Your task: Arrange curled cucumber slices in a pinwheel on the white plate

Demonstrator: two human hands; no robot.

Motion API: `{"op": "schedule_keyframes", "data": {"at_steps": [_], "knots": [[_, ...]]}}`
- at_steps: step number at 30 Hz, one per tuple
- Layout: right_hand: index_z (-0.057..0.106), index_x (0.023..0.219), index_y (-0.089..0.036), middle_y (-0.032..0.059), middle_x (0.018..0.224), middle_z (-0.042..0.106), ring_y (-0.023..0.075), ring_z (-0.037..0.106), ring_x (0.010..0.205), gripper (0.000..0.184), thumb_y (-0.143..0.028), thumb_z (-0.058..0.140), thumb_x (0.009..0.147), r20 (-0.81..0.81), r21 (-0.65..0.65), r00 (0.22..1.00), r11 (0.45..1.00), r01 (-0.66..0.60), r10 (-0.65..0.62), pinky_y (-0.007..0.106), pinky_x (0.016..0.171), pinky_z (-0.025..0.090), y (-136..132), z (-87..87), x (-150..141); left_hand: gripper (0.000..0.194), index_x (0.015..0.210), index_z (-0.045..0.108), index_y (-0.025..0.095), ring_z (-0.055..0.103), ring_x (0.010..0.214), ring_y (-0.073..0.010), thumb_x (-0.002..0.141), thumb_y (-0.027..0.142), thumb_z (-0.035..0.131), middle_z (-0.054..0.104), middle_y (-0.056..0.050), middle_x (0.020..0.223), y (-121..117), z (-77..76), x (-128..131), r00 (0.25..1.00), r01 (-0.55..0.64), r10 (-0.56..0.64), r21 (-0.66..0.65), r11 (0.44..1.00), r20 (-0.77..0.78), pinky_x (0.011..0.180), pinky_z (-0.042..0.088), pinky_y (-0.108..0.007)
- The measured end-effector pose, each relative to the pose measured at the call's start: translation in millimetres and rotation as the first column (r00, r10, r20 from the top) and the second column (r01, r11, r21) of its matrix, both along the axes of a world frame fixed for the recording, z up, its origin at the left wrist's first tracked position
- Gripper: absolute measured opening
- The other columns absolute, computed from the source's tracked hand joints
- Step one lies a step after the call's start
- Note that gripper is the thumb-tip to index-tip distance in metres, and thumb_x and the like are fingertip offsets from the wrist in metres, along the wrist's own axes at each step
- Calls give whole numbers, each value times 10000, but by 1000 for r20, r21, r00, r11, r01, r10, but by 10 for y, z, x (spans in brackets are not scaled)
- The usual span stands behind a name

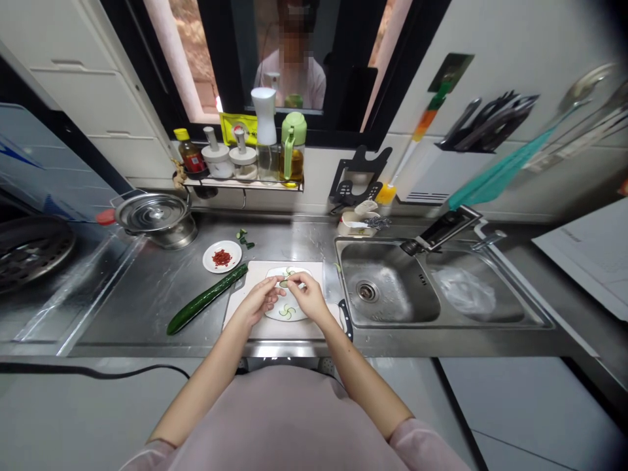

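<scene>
Both my hands meet over a white plate that sits on a pale cutting board. My left hand and my right hand pinch a thin cucumber slice between their fingertips, just above the plate. More cucumber slices lie arranged on the plate. A whole cucumber lies on the counter to the left of the board, one end resting on its corner.
A small dish of red chili and cucumber ends lie behind the board. A lidded pot stands at left, a steel sink at right, a knife handle by the board's right edge, bottles on a shelf.
</scene>
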State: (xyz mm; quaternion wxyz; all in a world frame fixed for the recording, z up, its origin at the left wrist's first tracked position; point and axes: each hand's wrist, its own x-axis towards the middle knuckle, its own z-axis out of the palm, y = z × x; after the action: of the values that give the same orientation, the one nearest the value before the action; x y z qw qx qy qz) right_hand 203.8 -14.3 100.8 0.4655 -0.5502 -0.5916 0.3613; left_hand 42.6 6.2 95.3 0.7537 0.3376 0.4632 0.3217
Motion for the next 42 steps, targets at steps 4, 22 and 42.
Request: {"op": "schedule_keyframes", "data": {"at_steps": [4, 22, 42], "knots": [[662, 811, -191, 35, 843, 647, 160, 578, 840, 123, -284, 582, 822, 18, 62, 1000, 998, -14, 13, 268, 736, 455, -3, -8, 26, 435, 1107, 612, 207, 477, 509, -32, 729, 387, 729, 627, 1, 777, 9, 71, 24, 995, -13, 20, -69, 997, 102, 433, 297, -133], [610, 697, -184, 11, 740, 631, 148, 564, 742, 137, -319, 597, 717, -202, -135, 979, 991, -19, -8, 265, 697, 442, 30, -31, -23, 541, 1077, 633, 165, 456, 533, -38, 573, 247, 811, 540, 64, 642, 24, 177, -6, 992, -120, 125, 217, 969, -10, 520, 307, -169], [533, 723, -189, -6, 623, 613, 109, 562, 523, 263, -410, 670, 683, -307, -438, 950, 894, -94, -51, 168, 388, 316, 137, -69, -100, 270, 885, 659, 165, 513, 638, -90, 645, 258, 740, 592, 14, 730, 30, -129, -41, 947, -149, 278, 546, 825, -163, 598, 410, -206]]}}
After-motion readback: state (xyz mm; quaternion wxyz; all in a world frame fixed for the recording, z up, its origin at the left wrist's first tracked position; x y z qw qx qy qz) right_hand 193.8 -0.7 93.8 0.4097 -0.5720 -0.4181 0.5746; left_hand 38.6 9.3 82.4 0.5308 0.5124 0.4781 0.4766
